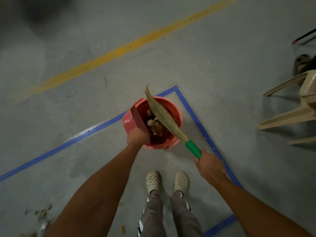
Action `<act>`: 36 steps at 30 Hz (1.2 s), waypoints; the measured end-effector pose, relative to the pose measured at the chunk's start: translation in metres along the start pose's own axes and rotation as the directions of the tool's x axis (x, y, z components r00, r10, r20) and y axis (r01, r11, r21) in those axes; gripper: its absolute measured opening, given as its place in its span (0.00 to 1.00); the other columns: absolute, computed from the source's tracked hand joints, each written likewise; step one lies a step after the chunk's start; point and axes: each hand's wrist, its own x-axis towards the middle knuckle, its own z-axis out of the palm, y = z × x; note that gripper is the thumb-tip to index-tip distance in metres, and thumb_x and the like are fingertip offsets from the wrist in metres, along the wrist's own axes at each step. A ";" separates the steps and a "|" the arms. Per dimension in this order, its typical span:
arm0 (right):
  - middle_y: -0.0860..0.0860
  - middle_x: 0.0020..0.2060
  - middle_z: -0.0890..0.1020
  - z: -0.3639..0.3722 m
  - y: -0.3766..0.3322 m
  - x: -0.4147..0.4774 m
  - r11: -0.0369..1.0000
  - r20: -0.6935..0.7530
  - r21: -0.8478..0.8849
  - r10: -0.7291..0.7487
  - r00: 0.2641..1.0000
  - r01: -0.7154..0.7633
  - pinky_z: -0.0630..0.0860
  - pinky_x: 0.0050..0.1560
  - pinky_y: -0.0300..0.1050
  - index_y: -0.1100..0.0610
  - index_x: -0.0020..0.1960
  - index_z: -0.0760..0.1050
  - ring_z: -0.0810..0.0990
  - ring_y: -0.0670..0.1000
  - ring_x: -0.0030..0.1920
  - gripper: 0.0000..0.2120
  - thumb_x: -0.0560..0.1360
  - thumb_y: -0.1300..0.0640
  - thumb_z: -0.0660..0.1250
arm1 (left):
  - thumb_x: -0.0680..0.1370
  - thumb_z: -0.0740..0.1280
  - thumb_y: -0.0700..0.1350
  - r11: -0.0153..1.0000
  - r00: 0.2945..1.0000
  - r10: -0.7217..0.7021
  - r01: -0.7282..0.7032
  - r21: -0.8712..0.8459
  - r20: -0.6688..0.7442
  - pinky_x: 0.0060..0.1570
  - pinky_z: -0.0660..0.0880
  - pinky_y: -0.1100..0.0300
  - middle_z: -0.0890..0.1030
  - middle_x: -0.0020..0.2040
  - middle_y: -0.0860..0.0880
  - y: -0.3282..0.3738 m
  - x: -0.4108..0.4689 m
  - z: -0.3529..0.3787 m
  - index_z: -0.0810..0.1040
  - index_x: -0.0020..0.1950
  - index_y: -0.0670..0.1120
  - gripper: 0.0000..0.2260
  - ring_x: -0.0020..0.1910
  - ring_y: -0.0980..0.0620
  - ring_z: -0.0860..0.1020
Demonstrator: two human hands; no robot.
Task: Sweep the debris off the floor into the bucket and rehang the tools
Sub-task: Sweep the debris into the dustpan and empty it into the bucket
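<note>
Salmon-red bucket (172,113) on the floor ahead of your feet, brown debris (154,126) inside, your left hand (137,136) gripping a tipped dustpan (132,117) at its rim, your right hand (210,164) closed around the broom (164,115) laid across it, loose scraps (43,212) far left behind the bucket, chair (290,106) well to its right.

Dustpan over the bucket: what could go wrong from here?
1. The dustpan, tipped at the bucket rim by the left hand, could drop scraps outside.
2. The broom in the right hand lies across the opening; a flick might throw debris back out.
3. Debris near the left arm is still on the floor and could be missed.
</note>
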 end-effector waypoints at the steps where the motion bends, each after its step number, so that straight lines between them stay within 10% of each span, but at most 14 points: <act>1: 0.51 0.41 0.79 -0.001 0.000 -0.001 1.000 -0.003 0.000 -0.002 1.000 0.002 0.74 0.38 0.45 0.55 0.56 0.70 0.79 0.52 0.40 0.13 0.81 0.46 0.59 | 0.76 0.67 0.40 1.000 1.000 -0.001 0.001 0.004 -0.006 0.52 0.81 0.49 0.82 0.55 0.41 0.001 -0.002 -0.001 0.78 0.62 0.38 0.15 0.53 0.41 0.82; 10: 0.51 0.40 0.77 -0.007 0.005 -0.007 0.998 -0.011 0.060 0.009 1.000 -0.008 0.70 0.39 0.45 0.56 0.56 0.72 0.76 0.53 0.40 0.14 0.81 0.45 0.61 | 0.79 0.67 0.41 0.999 0.999 0.030 -0.029 0.034 -0.030 0.55 0.73 0.55 0.77 0.65 0.40 -0.002 -0.019 -0.001 0.73 0.70 0.38 0.20 0.64 0.41 0.76; 15: 0.51 0.40 0.75 -0.017 0.011 -0.022 0.992 0.003 0.125 0.019 1.000 -0.020 0.69 0.40 0.45 0.56 0.56 0.72 0.75 0.53 0.40 0.15 0.79 0.44 0.62 | 0.82 0.59 0.49 0.995 0.995 0.077 -0.073 0.067 -0.062 0.45 0.76 0.49 0.78 0.42 0.38 -0.012 -0.046 -0.003 0.76 0.47 0.39 0.15 0.45 0.37 0.80; 17: 0.51 0.40 0.75 -0.020 0.015 -0.031 0.988 0.004 0.152 0.018 1.000 -0.019 0.69 0.39 0.45 0.56 0.55 0.72 0.74 0.53 0.40 0.15 0.79 0.44 0.63 | 0.81 0.56 0.54 0.995 0.992 0.077 -0.072 0.062 -0.095 0.48 0.79 0.43 0.80 0.46 0.34 -0.019 -0.057 -0.004 0.76 0.53 0.37 0.20 0.46 0.34 0.81; 24: 0.49 0.37 0.76 -0.014 0.036 -0.071 0.958 0.006 0.286 0.006 1.000 -0.008 0.72 0.36 0.44 0.54 0.52 0.73 0.77 0.50 0.37 0.16 0.78 0.41 0.64 | 0.81 0.60 0.56 0.943 0.997 0.019 -0.045 -0.329 -0.080 0.24 0.65 0.62 0.72 0.34 0.43 -0.045 -0.108 -0.005 0.74 0.53 0.38 0.20 0.25 0.49 0.70; 36: 0.51 0.38 0.79 0.016 0.028 -0.172 0.894 -0.102 0.441 -0.045 0.994 0.086 0.73 0.36 0.45 0.53 0.51 0.75 0.79 0.52 0.39 0.18 0.76 0.38 0.65 | 0.83 0.54 0.41 0.669 0.996 0.034 0.040 -0.742 0.085 0.21 0.67 0.64 0.74 0.36 0.44 -0.153 -0.220 -0.024 0.71 0.47 0.41 0.09 0.26 0.52 0.70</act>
